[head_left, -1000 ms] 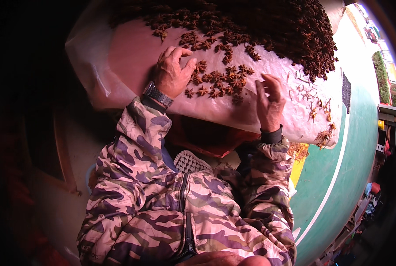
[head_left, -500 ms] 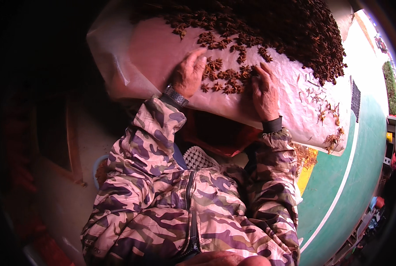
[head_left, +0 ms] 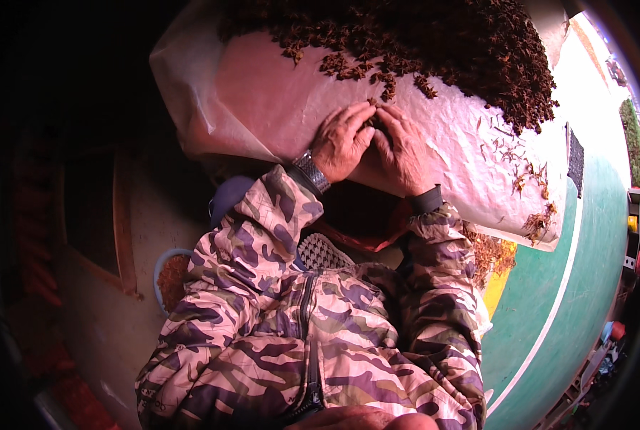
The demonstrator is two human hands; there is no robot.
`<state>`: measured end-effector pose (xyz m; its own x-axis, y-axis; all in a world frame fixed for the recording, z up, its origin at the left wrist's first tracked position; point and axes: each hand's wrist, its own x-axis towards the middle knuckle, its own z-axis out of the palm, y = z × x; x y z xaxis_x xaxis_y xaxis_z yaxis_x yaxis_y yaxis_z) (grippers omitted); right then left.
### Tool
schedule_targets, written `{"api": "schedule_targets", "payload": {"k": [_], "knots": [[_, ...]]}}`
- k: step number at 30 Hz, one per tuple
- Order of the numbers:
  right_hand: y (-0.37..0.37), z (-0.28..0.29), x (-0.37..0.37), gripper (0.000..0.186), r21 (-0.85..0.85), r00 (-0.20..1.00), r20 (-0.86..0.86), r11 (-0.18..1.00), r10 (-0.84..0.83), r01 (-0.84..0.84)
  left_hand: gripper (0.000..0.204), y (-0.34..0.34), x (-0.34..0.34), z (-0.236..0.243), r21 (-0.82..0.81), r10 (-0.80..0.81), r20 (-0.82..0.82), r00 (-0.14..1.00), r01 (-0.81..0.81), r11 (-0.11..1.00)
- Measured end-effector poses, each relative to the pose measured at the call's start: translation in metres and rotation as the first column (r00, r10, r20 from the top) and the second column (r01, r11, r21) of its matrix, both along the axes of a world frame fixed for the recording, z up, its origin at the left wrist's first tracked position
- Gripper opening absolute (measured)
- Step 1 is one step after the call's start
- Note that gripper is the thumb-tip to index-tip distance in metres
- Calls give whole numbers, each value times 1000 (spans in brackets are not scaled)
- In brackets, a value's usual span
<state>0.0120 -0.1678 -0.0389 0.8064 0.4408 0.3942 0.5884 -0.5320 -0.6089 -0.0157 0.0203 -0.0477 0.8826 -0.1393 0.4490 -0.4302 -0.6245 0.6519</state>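
Note:
My left hand [head_left: 340,147], wearing a watch, and my right hand [head_left: 406,154] are drawn together on the pink-white plastic sheet [head_left: 248,93]. Their fingers curl inward over dark star anise [head_left: 374,120], which shows in small part between them; the rest is hidden. A large heap of star anise [head_left: 492,57] covers the back of the sheet, with loose pieces [head_left: 341,68] along its front. Pale stems and bits [head_left: 513,165] lie scattered at the right. Below the sheet's front edge is a dark, red-rimmed container [head_left: 366,244].
A blue basin [head_left: 162,279] of brown bits is at lower left, near a wooden-framed board [head_left: 123,222]. At right, brown debris lies on something yellow [head_left: 499,279], beside green flooring [head_left: 542,294] with a white line. A dark mat [head_left: 575,161] lies farther back.
Both hands have swept inward to meet near the sheet's front. The cluster of star anise that lay between them is now gathered out of sight under the fingers, leaving that patch bare.

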Motion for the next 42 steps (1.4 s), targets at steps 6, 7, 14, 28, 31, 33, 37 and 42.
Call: {"api": "schedule_targets", "payload": {"k": [6,7,14,28,31,33,37,42], "knots": [[-14,6,-18,30,162,993,-62,983,99,-88,37,-8,-29,3,-54,-87,-49,995,85,995],[-17,7,-20,29,185,989,-71,976,126,-111,36,-10,-36,4,-70,-98,-56,994,94,993],[-24,2,-43,25,296,960,-154,938,234,-181,33,-8,-73,11,-150,-171,-173,970,146,978],[0,28,-68,19,375,948,-265,925,173,-64,83,107,147,6,183,504,77,860,-509,841],[0,25,-66,18,383,949,-268,922,164,-51,89,82,171,9,169,387,-33,922,-376,911],[-1,28,-65,17,356,955,-264,934,136,-34,90,44,179,15,319,295,-104,950,-249,914],[-2,32,-63,16,372,950,-288,928,118,-2,81,-9,167,16,461,168,16,986,-156,874],[-9,29,-56,17,358,948,-316,929,30,90,66,-26,126,24,487,-85,-51,995,99,868]]}}
